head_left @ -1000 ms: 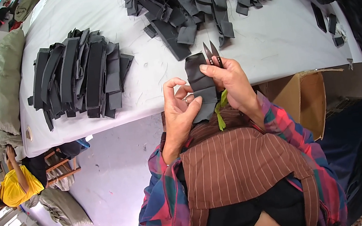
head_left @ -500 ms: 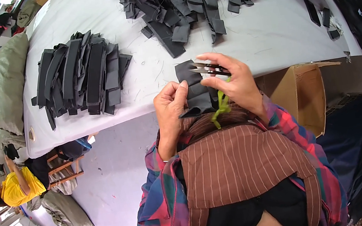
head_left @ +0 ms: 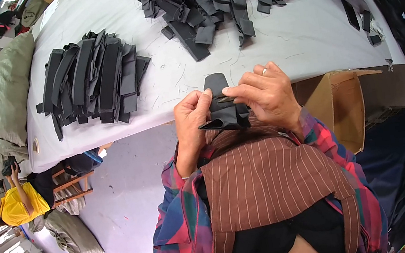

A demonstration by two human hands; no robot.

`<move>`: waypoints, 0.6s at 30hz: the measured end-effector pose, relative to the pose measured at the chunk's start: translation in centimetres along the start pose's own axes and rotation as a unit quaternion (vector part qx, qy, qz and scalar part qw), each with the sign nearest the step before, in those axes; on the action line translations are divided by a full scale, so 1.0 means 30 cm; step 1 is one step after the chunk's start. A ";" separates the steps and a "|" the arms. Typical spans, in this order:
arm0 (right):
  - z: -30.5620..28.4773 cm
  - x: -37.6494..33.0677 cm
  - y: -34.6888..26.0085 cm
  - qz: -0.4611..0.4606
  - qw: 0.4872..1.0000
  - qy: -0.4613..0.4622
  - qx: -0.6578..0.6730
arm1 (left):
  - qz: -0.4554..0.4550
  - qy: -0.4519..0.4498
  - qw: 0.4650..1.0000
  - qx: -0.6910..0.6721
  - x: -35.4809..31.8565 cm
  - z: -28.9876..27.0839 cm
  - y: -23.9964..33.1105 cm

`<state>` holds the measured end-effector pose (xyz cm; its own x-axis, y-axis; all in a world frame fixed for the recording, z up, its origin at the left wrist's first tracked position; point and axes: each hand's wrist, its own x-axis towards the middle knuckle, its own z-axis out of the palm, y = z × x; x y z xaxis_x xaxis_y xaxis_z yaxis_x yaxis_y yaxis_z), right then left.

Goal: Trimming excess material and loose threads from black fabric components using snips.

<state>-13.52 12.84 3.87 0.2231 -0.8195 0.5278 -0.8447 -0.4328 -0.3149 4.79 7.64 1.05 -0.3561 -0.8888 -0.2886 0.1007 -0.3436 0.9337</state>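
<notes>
At the near edge of the white table (head_left: 109, 13), both hands work close together, just above the lap of the person, who wears a brown striped apron (head_left: 272, 184) over a checked shirt w/ red & blue. The L hand (head_left: 191, 120) is pinching a dark grey fabric strip (head_left: 215, 82) bet. thumb and fingers, at its left side. This strip is held up off the table; its rounded end points to the table, and its lower part is folded, opening toward the apron. The R hand (head_left: 268, 94), w/ a ring on one finger, grasps thread snips (head_left: 225, 99), blade lying against the strip. Snips mostly hidden by the fingers, so I cannot tell if the blades are apart.

On the table's L side lies a row of dark grey strips (head_left: 90, 82), packed side by side; at the far side, a loose heap of dark grey pcs (head_left: 211, 1), w/ thread bits scattered nearby. Under the table edge, to the R, stands an open cardboard box (head_left: 349, 111). Far L, a co-worker in yellow T-shirt (head_left: 19, 205) holds a dark item w/ both hands, near a wooden stool (head_left: 72, 186).
</notes>
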 end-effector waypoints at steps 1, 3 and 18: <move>0.002 0.003 0.000 0.000 1.000 0.000 0.000 | 0.000 0.000 1.000 0.000 0.000 0.002 0.002; 0.010 0.008 0.002 -0.004 1.000 0.007 -0.002 | -0.008 -0.001 1.000 -0.004 0.002 0.004 0.002; 0.066 0.049 0.091 0.383 0.791 -0.066 0.473 | -0.024 -0.041 0.997 -0.059 0.057 0.033 0.008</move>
<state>-14.53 9.71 2.24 -0.0775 -0.9822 -0.1709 -0.0289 0.1735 -0.9844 3.29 6.34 1.00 -0.4371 -0.8441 -0.3105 0.1892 -0.4237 0.8858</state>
